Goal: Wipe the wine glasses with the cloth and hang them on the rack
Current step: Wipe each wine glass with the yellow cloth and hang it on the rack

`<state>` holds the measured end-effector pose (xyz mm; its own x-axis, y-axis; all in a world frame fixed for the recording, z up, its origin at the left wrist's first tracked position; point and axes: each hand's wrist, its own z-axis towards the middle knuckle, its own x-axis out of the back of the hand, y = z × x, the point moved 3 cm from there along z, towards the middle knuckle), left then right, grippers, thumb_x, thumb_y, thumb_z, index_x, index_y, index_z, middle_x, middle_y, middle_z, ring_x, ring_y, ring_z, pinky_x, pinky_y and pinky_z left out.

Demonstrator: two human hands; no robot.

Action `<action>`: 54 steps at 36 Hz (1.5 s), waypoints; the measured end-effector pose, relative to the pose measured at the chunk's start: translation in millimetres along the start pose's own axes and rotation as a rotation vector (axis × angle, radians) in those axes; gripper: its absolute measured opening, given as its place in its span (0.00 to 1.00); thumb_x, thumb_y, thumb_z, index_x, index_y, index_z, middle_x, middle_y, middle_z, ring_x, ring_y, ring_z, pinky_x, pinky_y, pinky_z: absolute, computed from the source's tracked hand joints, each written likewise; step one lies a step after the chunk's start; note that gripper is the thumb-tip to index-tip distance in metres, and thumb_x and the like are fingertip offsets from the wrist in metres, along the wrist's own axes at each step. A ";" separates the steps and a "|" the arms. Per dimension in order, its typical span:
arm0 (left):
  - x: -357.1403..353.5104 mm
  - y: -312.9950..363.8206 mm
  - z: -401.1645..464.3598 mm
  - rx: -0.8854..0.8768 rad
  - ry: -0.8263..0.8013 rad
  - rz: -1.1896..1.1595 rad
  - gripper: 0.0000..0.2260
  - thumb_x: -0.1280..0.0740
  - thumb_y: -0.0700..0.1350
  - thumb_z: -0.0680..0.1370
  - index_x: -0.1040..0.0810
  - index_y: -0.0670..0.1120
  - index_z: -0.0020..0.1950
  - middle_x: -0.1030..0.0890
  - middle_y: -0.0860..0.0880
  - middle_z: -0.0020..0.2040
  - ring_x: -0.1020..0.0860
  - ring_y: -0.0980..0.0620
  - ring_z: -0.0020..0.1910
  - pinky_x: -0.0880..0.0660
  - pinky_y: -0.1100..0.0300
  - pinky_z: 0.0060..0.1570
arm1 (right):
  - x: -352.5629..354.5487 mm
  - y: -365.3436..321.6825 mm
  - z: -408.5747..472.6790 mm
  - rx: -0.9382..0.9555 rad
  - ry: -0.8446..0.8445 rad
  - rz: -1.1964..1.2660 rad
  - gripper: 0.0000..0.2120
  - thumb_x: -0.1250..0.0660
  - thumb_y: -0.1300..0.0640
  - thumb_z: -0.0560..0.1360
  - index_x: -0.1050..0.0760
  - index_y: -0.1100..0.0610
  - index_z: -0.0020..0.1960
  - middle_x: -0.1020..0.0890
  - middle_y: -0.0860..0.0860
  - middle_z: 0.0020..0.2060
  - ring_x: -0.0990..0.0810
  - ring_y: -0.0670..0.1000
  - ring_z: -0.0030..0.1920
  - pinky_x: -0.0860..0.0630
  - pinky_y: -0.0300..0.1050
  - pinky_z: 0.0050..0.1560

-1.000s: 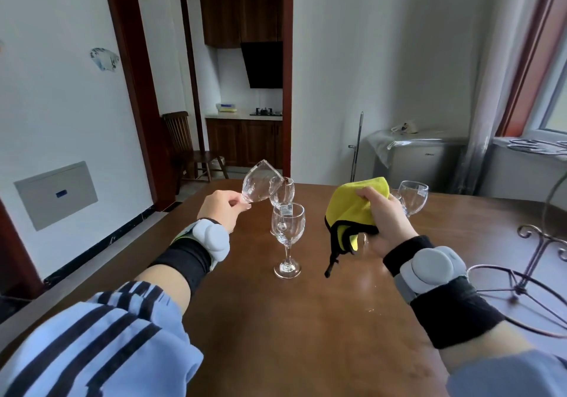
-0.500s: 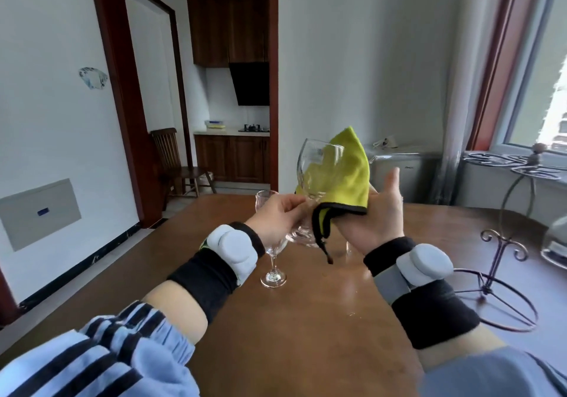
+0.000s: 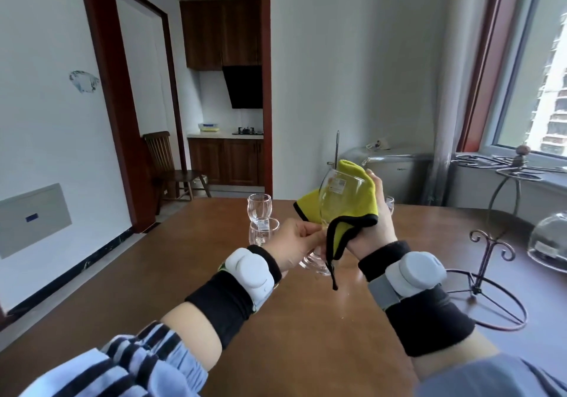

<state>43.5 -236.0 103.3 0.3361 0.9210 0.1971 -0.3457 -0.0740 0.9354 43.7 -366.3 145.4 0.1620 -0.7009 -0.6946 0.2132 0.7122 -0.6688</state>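
Note:
My left hand pinches the stem of a clear wine glass held upright above the table. My right hand wraps the yellow cloth with black trim around the far side of the bowl. Two more wine glasses stand on the table behind my left hand, one near and one farther back. The rim of another glass peeks out behind my right hand. The dark metal rack stands at the right, with an upside-down glass at the right edge.
The brown wooden table fills the lower view. The rack's ring base lies close to my right wrist. A window sill and a covered appliance lie beyond the table. A doorway with a chair opens at the back left.
The head view has tilted up and right. The cloth has moved from standing behind the glass to wrapping over its bowl, and the glass has shifted slightly right.

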 end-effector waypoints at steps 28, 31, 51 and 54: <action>7.3 9.7 3.3 -0.047 0.095 0.484 0.19 0.36 0.54 0.77 0.19 0.40 0.38 0.19 0.40 0.33 0.26 0.50 0.30 0.24 0.51 0.39 | 15.8 12.6 1.3 -0.062 -0.062 0.159 0.21 0.40 0.39 0.78 0.22 0.54 0.59 0.20 0.54 0.44 0.20 0.54 0.47 0.24 0.56 0.62; -4.7 21.2 -4.2 -0.049 -0.025 0.308 0.14 0.35 0.44 0.80 0.18 0.34 0.43 0.21 0.46 0.31 0.30 0.60 0.27 0.32 0.68 0.33 | 27.4 17.2 4.1 -0.098 -0.101 0.262 0.33 0.52 0.37 0.81 0.32 0.60 0.73 0.24 0.58 0.64 0.23 0.59 0.63 0.26 0.63 0.63; -10.0 18.0 4.8 -0.127 0.188 0.987 0.13 0.41 0.46 0.79 0.27 0.49 0.34 0.24 0.45 0.31 0.25 0.41 0.35 0.26 0.52 0.36 | 9.9 14.3 -8.1 0.184 0.234 -0.154 0.22 0.28 0.57 0.75 0.33 0.53 0.64 0.23 0.55 0.43 0.20 0.50 0.35 0.18 0.50 0.39; -11.0 17.6 2.6 -0.154 0.181 1.011 0.13 0.41 0.49 0.80 0.21 0.47 0.42 0.20 0.42 0.36 0.23 0.40 0.37 0.31 0.55 0.34 | 10.6 11.0 -12.1 0.191 0.265 -0.172 0.28 0.24 0.60 0.71 0.32 0.55 0.66 0.22 0.56 0.46 0.19 0.51 0.40 0.18 0.52 0.47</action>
<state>35.9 -248.4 118.4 -0.3050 0.5006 0.8102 -0.5055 -0.8061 0.3077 36.0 -365.4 127.4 -0.1413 -0.7572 -0.6377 0.3955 0.5474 -0.7375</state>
